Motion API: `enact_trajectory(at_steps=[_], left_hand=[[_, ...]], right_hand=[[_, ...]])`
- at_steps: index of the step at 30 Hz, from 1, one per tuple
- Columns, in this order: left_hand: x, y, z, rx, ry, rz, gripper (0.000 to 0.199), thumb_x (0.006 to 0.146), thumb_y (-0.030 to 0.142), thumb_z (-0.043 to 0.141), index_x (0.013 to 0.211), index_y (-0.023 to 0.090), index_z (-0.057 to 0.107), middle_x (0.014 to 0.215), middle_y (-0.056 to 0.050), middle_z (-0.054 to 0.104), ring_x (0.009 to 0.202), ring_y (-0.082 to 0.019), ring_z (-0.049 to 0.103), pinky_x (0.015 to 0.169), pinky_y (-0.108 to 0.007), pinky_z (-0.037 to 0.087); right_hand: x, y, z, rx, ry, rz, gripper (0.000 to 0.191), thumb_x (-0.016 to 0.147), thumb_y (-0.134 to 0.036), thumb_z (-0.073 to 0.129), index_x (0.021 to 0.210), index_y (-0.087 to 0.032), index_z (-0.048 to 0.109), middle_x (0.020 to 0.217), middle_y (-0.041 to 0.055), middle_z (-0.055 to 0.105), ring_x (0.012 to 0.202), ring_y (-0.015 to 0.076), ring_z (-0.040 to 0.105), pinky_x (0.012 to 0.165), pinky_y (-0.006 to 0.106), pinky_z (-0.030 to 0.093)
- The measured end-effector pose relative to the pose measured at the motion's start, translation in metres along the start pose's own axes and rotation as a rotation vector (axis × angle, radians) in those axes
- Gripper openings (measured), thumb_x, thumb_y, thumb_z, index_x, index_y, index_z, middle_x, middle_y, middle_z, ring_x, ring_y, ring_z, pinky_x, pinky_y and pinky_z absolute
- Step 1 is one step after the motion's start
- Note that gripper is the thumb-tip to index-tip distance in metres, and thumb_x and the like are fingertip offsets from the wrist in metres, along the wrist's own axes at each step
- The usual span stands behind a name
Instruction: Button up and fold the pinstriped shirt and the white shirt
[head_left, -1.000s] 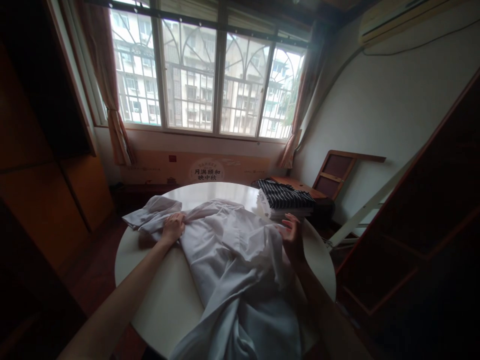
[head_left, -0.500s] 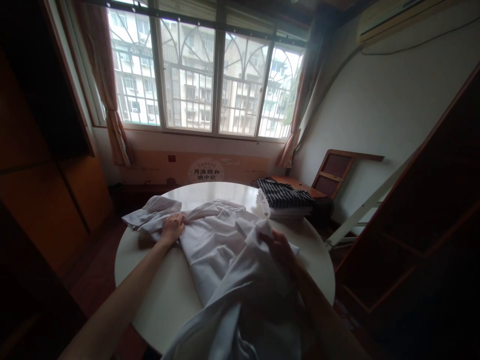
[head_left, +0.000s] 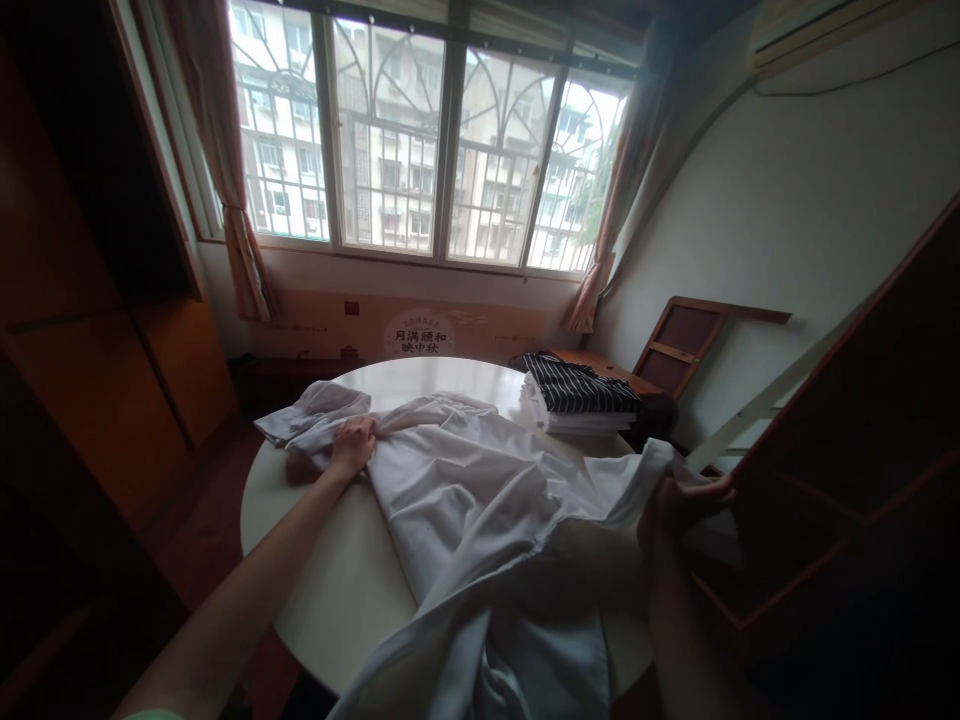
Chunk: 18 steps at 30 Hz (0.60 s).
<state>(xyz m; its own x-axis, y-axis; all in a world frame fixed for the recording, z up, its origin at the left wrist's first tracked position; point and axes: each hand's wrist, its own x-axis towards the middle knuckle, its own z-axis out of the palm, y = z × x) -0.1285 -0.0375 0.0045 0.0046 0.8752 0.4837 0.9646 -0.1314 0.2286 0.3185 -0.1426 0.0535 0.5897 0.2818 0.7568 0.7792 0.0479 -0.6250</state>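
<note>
A white shirt (head_left: 465,490) lies rumpled across the round table, its near part hanging over the front edge toward me. My left hand (head_left: 354,445) is closed on the cloth at the left, beside a bunched part that looks like a sleeve. Beyond the table's right side, my right hand (head_left: 679,500) grips another end of the shirt and holds it raised off the tabletop. The cloth between my hands is partly stretched, with loose folds in the middle. Some fingers of my right hand are in shadow.
The white round table (head_left: 322,590) stands below the window. A stack of folded clothes, with a black striped garment (head_left: 577,385) on top, sits at its back right. Behind are a wooden desk (head_left: 607,370) and a chair-like frame (head_left: 679,345). A dark wooden panel (head_left: 840,480) leans at right.
My right hand has moved to the right, drawing its end of the shirt out past the table's edge. My left hand stays on the same spot. The view has shifted slightly.
</note>
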Motion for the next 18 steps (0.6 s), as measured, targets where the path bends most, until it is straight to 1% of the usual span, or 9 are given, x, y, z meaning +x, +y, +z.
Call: enact_trajectory(at_steps=[2, 4, 5, 7, 10, 12, 13, 15, 18], left_hand=[[-0.001, 0.001, -0.002, 0.011, 0.044, -0.022, 0.027, 0.075, 0.016, 0.044, 0.099, 0.017, 0.055, 0.102, -0.01, 0.058, 0.099, -0.024, 0.05, 0.087, -0.034, 0.037], [-0.003, 0.004, -0.006, 0.042, 0.095, -0.041, 0.027, 0.076, 0.019, 0.045, 0.101, 0.016, 0.055, 0.103, -0.01, 0.055, 0.099, -0.025, 0.049, 0.084, -0.034, 0.037], [-0.003, 0.005, -0.007, 0.064, 0.116, -0.057, 0.026, 0.076, 0.02, 0.046, 0.1, 0.016, 0.056, 0.103, -0.011, 0.055, 0.099, -0.026, 0.048, 0.083, -0.033, 0.038], [-0.004, 0.007, -0.01, 0.107, 0.15, -0.109, 0.023, 0.077, 0.022, 0.047, 0.096, 0.015, 0.057, 0.101, -0.012, 0.054, 0.097, -0.025, 0.049, 0.081, -0.033, 0.038], [-0.005, 0.009, -0.011, 0.111, 0.141, -0.215, 0.023, 0.081, 0.024, 0.042, 0.092, 0.013, 0.059, 0.093, -0.012, 0.058, 0.088, -0.024, 0.054, 0.073, -0.031, 0.04], [-0.005, 0.009, -0.011, 0.072, 0.093, -0.27, 0.026, 0.084, 0.027, 0.039, 0.095, 0.013, 0.058, 0.086, -0.012, 0.061, 0.08, -0.023, 0.057, 0.067, -0.031, 0.04], [-0.005, 0.009, -0.011, 0.056, 0.073, -0.291, 0.027, 0.084, 0.028, 0.039, 0.097, 0.014, 0.058, 0.083, -0.012, 0.062, 0.076, -0.023, 0.058, 0.064, -0.031, 0.04], [-0.005, 0.009, -0.01, 0.043, 0.064, -0.316, 0.028, 0.085, 0.03, 0.039, 0.098, 0.014, 0.058, 0.081, -0.012, 0.063, 0.073, -0.024, 0.059, 0.062, -0.031, 0.04], [-0.005, 0.008, -0.01, 0.023, 0.098, -0.337, 0.029, 0.085, 0.031, 0.037, 0.097, 0.014, 0.057, 0.08, -0.013, 0.064, 0.073, -0.024, 0.06, 0.062, -0.031, 0.04]], right_hand=[[0.003, -0.009, 0.01, 0.022, 0.171, 0.036, 0.052, 0.08, -0.028, 0.041, 0.127, -0.007, 0.033, 0.13, 0.0257, 0.029, 0.125, 0.0345, 0.024, 0.1, 0.05, 0.021], [-0.003, -0.023, 0.016, 0.111, 0.156, -0.067, 0.052, 0.081, -0.029, 0.042, 0.128, -0.009, 0.031, 0.131, 0.022, 0.031, 0.123, 0.0318, 0.029, 0.098, 0.05, 0.026], [-0.009, -0.031, 0.017, 0.169, 0.078, -0.149, 0.049, 0.082, -0.029, 0.04, 0.127, -0.011, 0.033, 0.126, 0.0194, 0.038, 0.117, 0.029, 0.038, 0.094, 0.047, 0.033], [-0.026, -0.046, 0.02, 0.269, -0.146, -0.269, 0.043, 0.083, -0.031, 0.039, 0.122, -0.013, 0.039, 0.104, 0.0128, 0.054, 0.09, 0.0218, 0.054, 0.077, 0.037, 0.044], [-0.053, -0.06, 0.025, 0.219, -0.659, -0.417, 0.036, 0.082, -0.033, 0.043, 0.113, -0.016, 0.049, 0.065, 0.0004, 0.056, 0.056, 0.0144, 0.053, 0.058, 0.026, 0.042], [-0.066, -0.062, 0.029, 0.114, -0.962, -0.489, 0.034, 0.079, -0.034, 0.048, 0.108, -0.018, 0.054, 0.057, -0.0021, 0.055, 0.051, 0.0138, 0.052, 0.054, 0.024, 0.039], [-0.07, -0.063, 0.03, 0.066, -1.067, -0.511, 0.032, 0.078, -0.035, 0.05, 0.104, -0.02, 0.056, 0.057, -0.0019, 0.056, 0.052, 0.0142, 0.053, 0.054, 0.023, 0.038], [-0.076, -0.061, 0.033, 0.001, -1.169, -0.525, 0.023, 0.077, -0.034, 0.05, 0.094, -0.021, 0.06, 0.06, -0.0008, 0.06, 0.056, 0.0151, 0.056, 0.055, 0.023, 0.036], [-0.074, -0.059, 0.035, 0.009, -1.129, -0.479, 0.018, 0.079, -0.03, 0.045, 0.082, -0.021, 0.06, 0.062, 0.0005, 0.062, 0.058, 0.0156, 0.057, 0.056, 0.023, 0.035]])
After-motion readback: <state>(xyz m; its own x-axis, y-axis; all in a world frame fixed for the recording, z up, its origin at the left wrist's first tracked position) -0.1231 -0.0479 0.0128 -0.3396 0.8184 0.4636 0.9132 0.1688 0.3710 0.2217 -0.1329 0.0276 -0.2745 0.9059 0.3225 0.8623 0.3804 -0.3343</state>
